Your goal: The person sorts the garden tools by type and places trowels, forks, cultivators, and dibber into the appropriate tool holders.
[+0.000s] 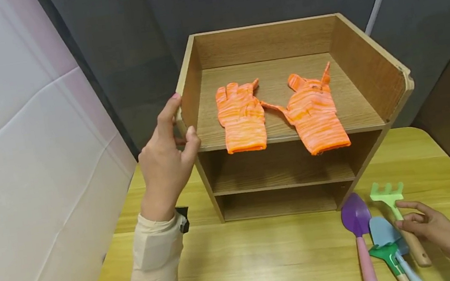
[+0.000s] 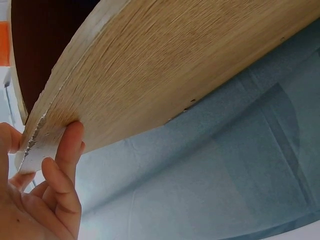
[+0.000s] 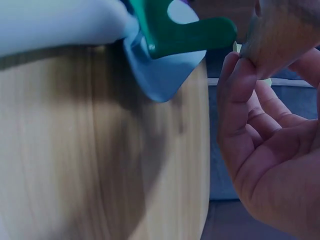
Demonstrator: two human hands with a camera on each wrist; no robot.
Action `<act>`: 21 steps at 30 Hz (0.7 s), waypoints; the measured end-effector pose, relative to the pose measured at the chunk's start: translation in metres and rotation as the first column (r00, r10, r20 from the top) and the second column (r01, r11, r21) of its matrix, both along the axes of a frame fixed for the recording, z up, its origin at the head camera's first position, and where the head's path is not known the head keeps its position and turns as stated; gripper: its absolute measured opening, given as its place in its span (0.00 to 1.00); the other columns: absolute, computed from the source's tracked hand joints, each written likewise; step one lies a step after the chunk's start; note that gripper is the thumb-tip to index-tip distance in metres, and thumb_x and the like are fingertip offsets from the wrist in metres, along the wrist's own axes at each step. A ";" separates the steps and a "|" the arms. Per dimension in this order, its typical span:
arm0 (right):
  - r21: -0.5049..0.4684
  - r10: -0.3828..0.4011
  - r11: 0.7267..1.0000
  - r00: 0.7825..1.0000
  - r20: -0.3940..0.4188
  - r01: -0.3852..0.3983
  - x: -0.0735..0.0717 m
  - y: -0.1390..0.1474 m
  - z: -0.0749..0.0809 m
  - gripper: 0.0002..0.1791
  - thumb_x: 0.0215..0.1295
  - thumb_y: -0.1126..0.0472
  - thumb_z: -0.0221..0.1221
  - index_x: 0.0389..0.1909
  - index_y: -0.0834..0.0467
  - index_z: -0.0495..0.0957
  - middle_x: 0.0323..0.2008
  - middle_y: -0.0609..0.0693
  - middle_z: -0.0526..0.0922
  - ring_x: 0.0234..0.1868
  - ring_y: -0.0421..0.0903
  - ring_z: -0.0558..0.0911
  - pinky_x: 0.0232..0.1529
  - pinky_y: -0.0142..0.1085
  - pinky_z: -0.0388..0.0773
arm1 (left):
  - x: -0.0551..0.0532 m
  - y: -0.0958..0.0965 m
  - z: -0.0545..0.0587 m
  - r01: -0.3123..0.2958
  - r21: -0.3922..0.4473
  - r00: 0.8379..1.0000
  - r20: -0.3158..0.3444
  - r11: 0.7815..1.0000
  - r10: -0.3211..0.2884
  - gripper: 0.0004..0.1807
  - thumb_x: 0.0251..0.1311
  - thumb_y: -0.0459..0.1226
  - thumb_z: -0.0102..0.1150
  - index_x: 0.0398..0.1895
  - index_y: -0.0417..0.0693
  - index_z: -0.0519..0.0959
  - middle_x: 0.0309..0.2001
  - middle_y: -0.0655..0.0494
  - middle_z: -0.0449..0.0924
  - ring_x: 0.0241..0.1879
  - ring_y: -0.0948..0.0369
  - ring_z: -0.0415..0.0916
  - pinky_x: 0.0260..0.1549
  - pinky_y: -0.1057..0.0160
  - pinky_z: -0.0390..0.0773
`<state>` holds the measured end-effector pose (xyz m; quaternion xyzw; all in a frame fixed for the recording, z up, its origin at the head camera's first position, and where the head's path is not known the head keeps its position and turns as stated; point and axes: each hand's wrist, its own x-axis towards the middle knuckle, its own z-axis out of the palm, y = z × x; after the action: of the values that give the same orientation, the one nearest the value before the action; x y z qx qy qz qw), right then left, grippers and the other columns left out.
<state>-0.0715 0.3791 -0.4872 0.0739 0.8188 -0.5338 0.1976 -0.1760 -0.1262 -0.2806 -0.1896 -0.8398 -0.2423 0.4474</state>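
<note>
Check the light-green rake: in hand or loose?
In hand: in the head view, the right hand pinches the light-green rake between thumb and fingers.

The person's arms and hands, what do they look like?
The left hand is bare, and a long cream sleeve covers that arm, with a small black piece near its end. The right hand is bare too; I can't tell about a sleeve there.
</note>
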 end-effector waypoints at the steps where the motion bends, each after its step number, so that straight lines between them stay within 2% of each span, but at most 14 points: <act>1: -0.004 0.009 1.000 1.000 -0.011 -0.009 0.001 0.000 0.001 0.26 0.68 0.53 0.49 0.64 0.54 0.55 0.40 0.47 0.81 0.42 0.36 0.81 0.41 0.32 0.77 | 0.000 0.000 0.000 -0.001 -0.001 1.000 0.001 1.000 0.001 0.27 0.57 0.37 0.49 0.62 0.55 0.61 0.34 0.47 0.78 0.23 0.57 0.82 0.10 0.61 0.64; 9: -0.021 0.059 0.998 0.997 -0.058 -0.060 0.004 -0.004 0.009 0.21 0.69 0.56 0.48 0.61 0.47 0.59 0.39 0.47 0.81 0.42 0.37 0.81 0.39 0.31 0.77 | 0.001 0.000 0.000 0.000 0.003 1.000 0.015 1.000 0.000 0.27 0.57 0.37 0.49 0.62 0.55 0.61 0.34 0.48 0.78 0.24 0.57 0.82 0.11 0.61 0.67; 16: -0.027 0.129 0.991 0.981 -0.146 -0.135 0.011 -0.009 0.015 0.21 0.70 0.61 0.46 0.63 0.49 0.59 0.38 0.45 0.81 0.41 0.36 0.80 0.38 0.28 0.75 | 0.001 0.000 0.001 0.002 0.001 1.000 0.019 1.000 -0.002 0.27 0.57 0.37 0.49 0.62 0.55 0.61 0.33 0.48 0.78 0.24 0.57 0.82 0.11 0.61 0.66; 21: -0.042 0.144 0.988 0.978 -0.151 -0.152 0.012 -0.016 0.020 0.22 0.69 0.62 0.46 0.62 0.46 0.60 0.40 0.45 0.80 0.41 0.37 0.80 0.39 0.28 0.75 | 0.001 0.000 0.001 0.004 -0.001 1.000 0.026 1.000 -0.004 0.27 0.57 0.37 0.49 0.63 0.55 0.60 0.32 0.47 0.78 0.24 0.57 0.83 0.11 0.61 0.67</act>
<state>-0.0593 0.3629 -0.4670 -0.0319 0.8200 -0.5431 0.1777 -0.1753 -0.1258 -0.2797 -0.1881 -0.8452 -0.2452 0.4360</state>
